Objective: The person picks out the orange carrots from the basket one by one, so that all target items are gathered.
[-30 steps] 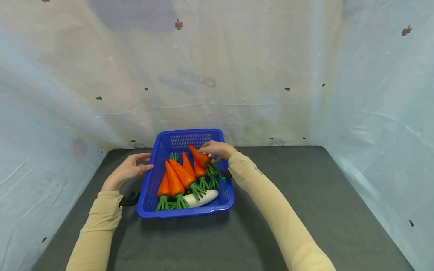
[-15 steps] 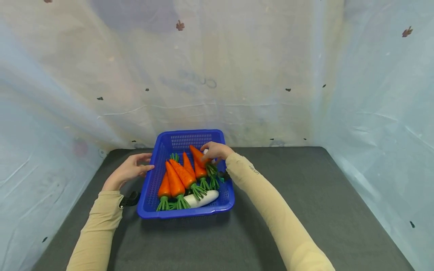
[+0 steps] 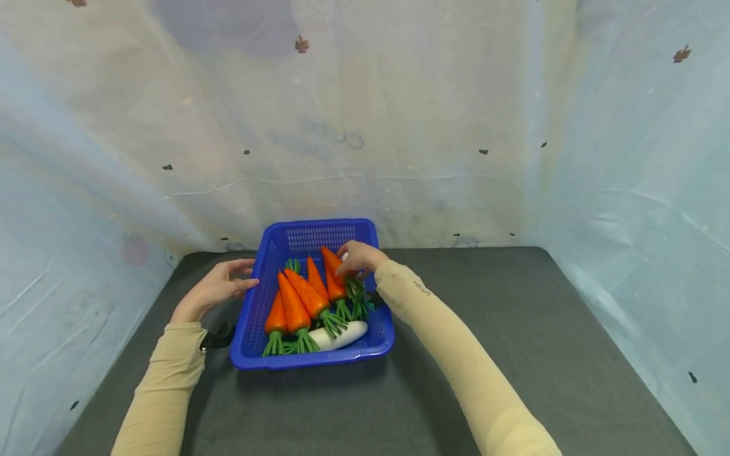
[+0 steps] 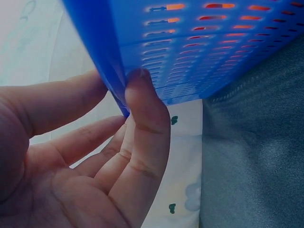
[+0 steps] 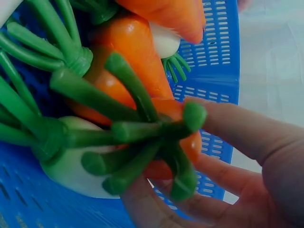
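Your left hand (image 3: 215, 286), fingers bent, grips blue basket (image 3: 312, 360) at left rim. Your right hand (image 3: 360, 258), half closed, pinches carrot (image 3: 330, 258) round thick end, inside basket by right edge. White radish (image 3: 340, 335) at near edge.

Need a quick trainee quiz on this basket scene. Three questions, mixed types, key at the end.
1. Open: what does the right grip hold?
2. True or false: the left grip lies flat on the table.
3. Fill in: in the head view, a white radish lies close to the blue basket's ____ wall (near or far, as the person sees it).

Key:
1. An orange carrot.
2. False; it holds the basket's side rim.
3. Near.
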The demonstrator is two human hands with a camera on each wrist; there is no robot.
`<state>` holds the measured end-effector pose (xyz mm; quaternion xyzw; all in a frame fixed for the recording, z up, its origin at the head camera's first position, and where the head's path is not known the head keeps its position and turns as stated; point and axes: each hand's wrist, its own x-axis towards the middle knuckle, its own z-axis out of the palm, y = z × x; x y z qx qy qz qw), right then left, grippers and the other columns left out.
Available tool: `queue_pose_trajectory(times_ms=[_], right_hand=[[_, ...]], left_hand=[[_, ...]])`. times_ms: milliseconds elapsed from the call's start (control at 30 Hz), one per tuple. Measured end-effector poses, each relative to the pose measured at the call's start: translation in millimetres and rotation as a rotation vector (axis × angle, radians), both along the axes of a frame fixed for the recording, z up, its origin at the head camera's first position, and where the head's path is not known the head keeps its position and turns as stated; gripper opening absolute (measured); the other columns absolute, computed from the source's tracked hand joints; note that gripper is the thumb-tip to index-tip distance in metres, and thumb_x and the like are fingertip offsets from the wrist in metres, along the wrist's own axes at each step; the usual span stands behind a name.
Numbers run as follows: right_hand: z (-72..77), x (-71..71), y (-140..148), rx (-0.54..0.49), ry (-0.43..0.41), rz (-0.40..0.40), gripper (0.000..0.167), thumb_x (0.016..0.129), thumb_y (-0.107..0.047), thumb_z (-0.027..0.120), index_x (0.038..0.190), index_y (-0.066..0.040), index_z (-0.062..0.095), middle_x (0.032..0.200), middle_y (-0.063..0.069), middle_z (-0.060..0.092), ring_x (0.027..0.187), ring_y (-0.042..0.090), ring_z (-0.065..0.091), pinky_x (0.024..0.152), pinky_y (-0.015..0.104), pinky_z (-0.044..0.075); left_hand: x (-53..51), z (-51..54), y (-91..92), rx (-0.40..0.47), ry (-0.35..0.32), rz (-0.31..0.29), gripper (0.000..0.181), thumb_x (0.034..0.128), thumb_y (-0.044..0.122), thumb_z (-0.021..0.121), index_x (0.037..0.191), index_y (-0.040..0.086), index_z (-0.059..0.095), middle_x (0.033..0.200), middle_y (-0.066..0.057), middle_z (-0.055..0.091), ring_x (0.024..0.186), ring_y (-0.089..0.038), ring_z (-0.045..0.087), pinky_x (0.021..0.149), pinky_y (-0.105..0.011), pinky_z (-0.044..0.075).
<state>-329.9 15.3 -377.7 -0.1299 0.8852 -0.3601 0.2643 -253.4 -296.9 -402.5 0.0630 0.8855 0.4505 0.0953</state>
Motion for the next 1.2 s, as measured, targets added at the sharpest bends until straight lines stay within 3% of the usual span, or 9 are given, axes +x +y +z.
queue_pose_trajectory(times_ms=[233, 433, 633, 967, 1133, 1200], right_hand=[[4.3, -0.6, 2, -0.013, -0.045, 0.037, 0.055, 0.087, -0.012, 0.070, 0.136, -0.001, 0.048, 0.120, 0.014, 0.056, 0.095, 0.028, 0.062, 0.074, 0.041, 0.056], [9.6, -2.2, 6, -0.025, -0.114, 0.065, 0.057, 0.086, -0.011, 0.068, 0.137, 0.001, 0.047, 0.127, 0.015, 0.054, 0.099, 0.033, 0.061, 0.075, 0.040, 0.055], [7.6, -5.3, 10, -0.045, -0.138, 0.071, 0.055, 0.086, -0.013, 0.068, 0.138, -0.005, 0.048, 0.122, 0.012, 0.056, 0.097, 0.030, 0.062, 0.072, 0.037, 0.056], [10.4, -10.1, 35, -0.238, -0.212, 0.054, 0.057, 0.087, -0.014, 0.070, 0.140, -0.017, 0.048, 0.112, 0.009, 0.057, 0.087, 0.027, 0.062, 0.070, 0.036, 0.055], [15.8, -8.8, 53, -0.365, -0.242, 0.059, 0.055, 0.091, -0.012, 0.065, 0.141, -0.022, 0.045, 0.090, 0.009, 0.057, 0.074, 0.027, 0.045, 0.066, 0.038, 0.046], [18.8, -7.6, 61, -0.412, -0.241, 0.044, 0.055, 0.091, -0.011, 0.064, 0.141, -0.023, 0.045, 0.091, 0.009, 0.058, 0.074, 0.027, 0.045, 0.071, 0.039, 0.047]], left_hand=[[-0.8, -0.7, -0.7, 0.006, 0.006, -0.004, 0.064, 0.0947, 0.020, 0.062, 0.144, -0.007, 0.031, 0.135, -0.032, 0.042, 0.097, -0.032, 0.062, 0.082, -0.046, 0.053], [-2.7, 0.1, -0.8, -0.001, 0.011, -0.006, 0.063, 0.0952, 0.019, 0.061, 0.143, -0.008, 0.031, 0.134, -0.032, 0.042, 0.095, -0.031, 0.063, 0.082, -0.046, 0.053], [-4.1, -0.7, -1.0, -0.001, -0.001, -0.004, 0.063, 0.0957, 0.019, 0.060, 0.144, -0.007, 0.030, 0.134, -0.031, 0.042, 0.096, -0.031, 0.062, 0.082, -0.045, 0.053], [-1.7, -3.6, 2.0, 0.038, -0.027, 0.013, 0.065, 0.0963, 0.022, 0.059, 0.147, -0.004, 0.028, 0.133, -0.030, 0.042, 0.096, -0.031, 0.062, 0.080, -0.045, 0.054], [0.1, -5.8, 2.1, 0.061, -0.032, 0.025, 0.066, 0.0976, 0.025, 0.057, 0.149, 0.000, 0.024, 0.127, -0.029, 0.046, 0.090, -0.028, 0.063, 0.077, -0.044, 0.055], [0.7, -7.3, 1.9, 0.071, -0.029, 0.025, 0.066, 0.0980, 0.026, 0.056, 0.150, 0.002, 0.023, 0.124, -0.028, 0.049, 0.089, -0.027, 0.062, 0.077, -0.044, 0.055]])
